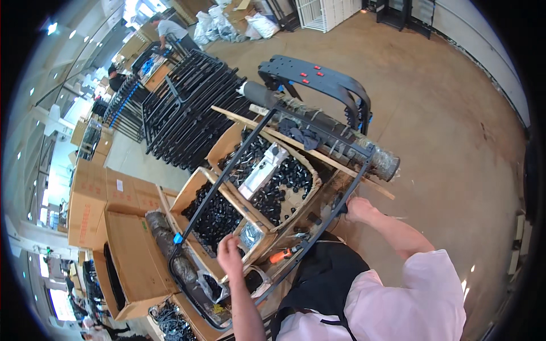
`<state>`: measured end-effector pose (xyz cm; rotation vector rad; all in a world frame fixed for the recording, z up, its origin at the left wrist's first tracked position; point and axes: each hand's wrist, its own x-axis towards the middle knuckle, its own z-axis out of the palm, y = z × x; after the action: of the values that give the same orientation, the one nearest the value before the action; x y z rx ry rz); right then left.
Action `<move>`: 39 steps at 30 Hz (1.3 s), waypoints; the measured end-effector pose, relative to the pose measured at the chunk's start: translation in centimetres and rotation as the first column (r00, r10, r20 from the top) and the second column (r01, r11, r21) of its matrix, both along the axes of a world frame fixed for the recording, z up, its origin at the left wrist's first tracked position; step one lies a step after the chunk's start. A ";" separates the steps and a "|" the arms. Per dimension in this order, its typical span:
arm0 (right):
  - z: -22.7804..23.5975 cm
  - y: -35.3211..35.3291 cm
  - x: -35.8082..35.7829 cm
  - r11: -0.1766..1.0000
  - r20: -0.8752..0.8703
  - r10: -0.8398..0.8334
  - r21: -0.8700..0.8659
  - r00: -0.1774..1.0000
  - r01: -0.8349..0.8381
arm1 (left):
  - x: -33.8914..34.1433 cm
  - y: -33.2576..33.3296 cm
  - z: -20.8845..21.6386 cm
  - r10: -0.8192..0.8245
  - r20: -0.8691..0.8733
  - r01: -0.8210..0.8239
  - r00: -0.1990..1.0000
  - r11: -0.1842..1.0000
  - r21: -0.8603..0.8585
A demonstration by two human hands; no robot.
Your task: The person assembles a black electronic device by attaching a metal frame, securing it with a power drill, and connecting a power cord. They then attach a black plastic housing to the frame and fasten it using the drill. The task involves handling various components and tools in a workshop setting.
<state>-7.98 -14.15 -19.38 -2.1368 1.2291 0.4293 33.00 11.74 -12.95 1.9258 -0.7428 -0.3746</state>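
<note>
Black tube frame (228, 170) lies tilted across the open boxes, out in front of the person. Left hand (230, 254) is half-curled just beside a little compartment of shiny hardware (250, 234); can't tell if it's pinching anything. Right hand (359, 209) is curled by the frame's right-hand rail, next to something dark, grip too blurry to call. Far cardboard box (224, 142) has loose black parts plus a white tray (263, 173); the nearer one (185, 199) is loaded with black bits. Big carton (88, 199) on the left has red print and a white label (119, 185). Wrapped roller (341, 139) lines the far edge, brown floor (443, 142) beyond.
</note>
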 end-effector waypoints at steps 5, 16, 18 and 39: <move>8.4 3.0 -8.1 0.993 0.022 -0.105 -0.044 0.994 0.106 | -12.4 -14.1 1.0 -0.421 -0.292 0.420 0.859 0.905 -0.071; 27.2 -6.4 -10.9 0.914 0.202 -0.357 -0.127 0.912 0.386 | -32.6 -33.8 12.4 -0.926 -0.329 0.767 0.183 0.344 -0.542; 26.1 -8.2 -10.5 0.909 0.194 -0.323 -0.209 0.926 0.361 | -33.6 -35.5 11.7 -0.915 -0.367 0.783 0.170 0.351 -0.514; 24.7 -11.1 -10.2 0.947 0.094 -0.276 -0.143 0.957 0.287 | -34.6 -37.8 7.9 -0.899 -0.392 0.763 0.195 0.390 -0.515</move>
<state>-18.20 -25.20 5.31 -2.0387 1.5409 0.1330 -1.55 -26.06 -5.03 0.8308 -1.2654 -1.5096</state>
